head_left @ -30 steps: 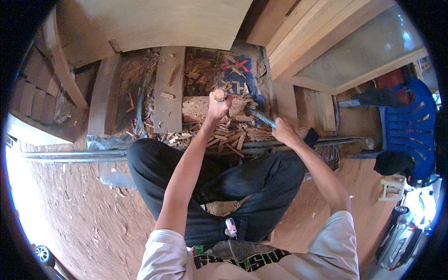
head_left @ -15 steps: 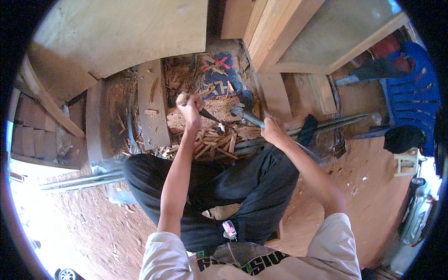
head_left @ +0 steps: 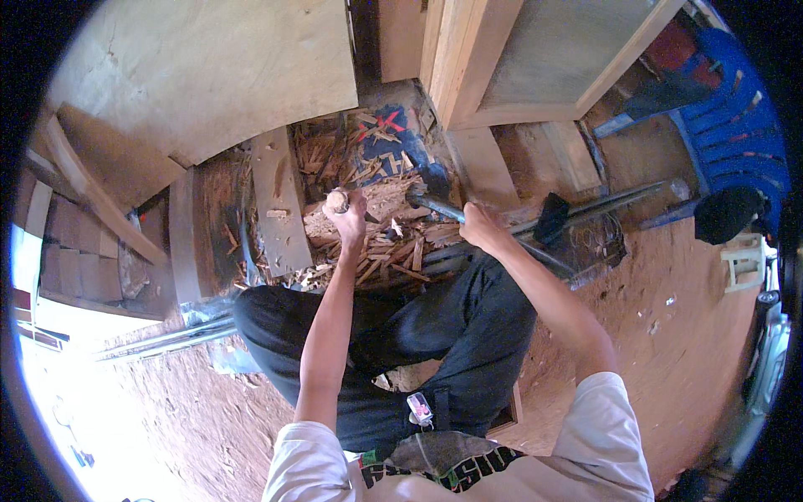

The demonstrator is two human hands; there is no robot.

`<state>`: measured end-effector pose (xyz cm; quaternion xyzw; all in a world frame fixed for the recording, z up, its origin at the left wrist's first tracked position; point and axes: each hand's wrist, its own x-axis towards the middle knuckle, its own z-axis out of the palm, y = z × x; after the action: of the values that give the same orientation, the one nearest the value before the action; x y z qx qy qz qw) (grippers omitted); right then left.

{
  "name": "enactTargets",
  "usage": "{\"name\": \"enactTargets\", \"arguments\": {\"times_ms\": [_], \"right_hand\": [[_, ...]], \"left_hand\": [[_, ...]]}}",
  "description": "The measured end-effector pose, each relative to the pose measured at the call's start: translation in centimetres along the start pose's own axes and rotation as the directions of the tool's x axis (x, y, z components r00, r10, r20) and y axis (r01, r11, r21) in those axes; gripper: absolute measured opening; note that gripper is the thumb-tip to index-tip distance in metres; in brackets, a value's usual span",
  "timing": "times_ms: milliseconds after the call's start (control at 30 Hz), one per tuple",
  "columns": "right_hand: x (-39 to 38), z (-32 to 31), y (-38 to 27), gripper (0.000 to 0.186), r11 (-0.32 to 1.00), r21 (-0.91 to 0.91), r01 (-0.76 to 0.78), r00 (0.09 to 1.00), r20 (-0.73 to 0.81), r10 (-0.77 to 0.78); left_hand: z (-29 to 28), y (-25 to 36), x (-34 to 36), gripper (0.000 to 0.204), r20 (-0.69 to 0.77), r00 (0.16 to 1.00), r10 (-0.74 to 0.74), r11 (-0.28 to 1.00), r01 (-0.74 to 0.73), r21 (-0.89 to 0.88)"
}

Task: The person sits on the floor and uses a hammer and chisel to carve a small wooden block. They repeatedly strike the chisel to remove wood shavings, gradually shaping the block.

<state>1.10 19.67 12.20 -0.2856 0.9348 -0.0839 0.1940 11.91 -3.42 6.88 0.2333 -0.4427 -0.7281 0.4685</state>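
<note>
My left hand (head_left: 350, 221) is closed round a chisel (head_left: 337, 201), whose round pale handle end faces up. Its dark blade slants down beside my fingers, and the tip is hard to make out. My right hand (head_left: 480, 226) grips the handle of a hammer (head_left: 438, 206). The hammer's head lies to the left of that hand, low over the wood and a little right of the chisel. Under both tools is a rough, hewn block of wood (head_left: 386, 199). Splintered wood chips (head_left: 386, 261) are heaped between the block and my legs.
Grey boards (head_left: 283, 201) lie left of the block. A large plywood sheet (head_left: 209, 67) and a wooden frame (head_left: 468, 63) stand beyond. Metal pipes (head_left: 619, 201) run along the right, near a blue plastic chair (head_left: 728, 125) with a black cap on it. Bare earth (head_left: 619, 301) surrounds me.
The chisel has tipped more upright, its handle end now turned toward me, and my left hand is slightly lower. The hammer stays low over the wood; the whole view has shifted a little.
</note>
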Motion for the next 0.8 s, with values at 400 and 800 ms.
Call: {"name": "enactTargets", "arguments": {"times_ms": [400,800], "right_hand": [[-0.4,0.1,0.1,0.021,1.0,0.01,-0.002,1.0,-0.013,0.002],[0.3,1.2,0.8,0.022,0.994,-0.012,0.104,0.976,-0.19,-0.105]], "left_hand": [[0.5,-1.1,-0.5,0.024,0.043,0.999,-0.016,0.999,0.014,0.051],[3.0,-2.2,1.0,0.024,0.4,0.916,-0.035,0.807,-0.209,0.552]]}}
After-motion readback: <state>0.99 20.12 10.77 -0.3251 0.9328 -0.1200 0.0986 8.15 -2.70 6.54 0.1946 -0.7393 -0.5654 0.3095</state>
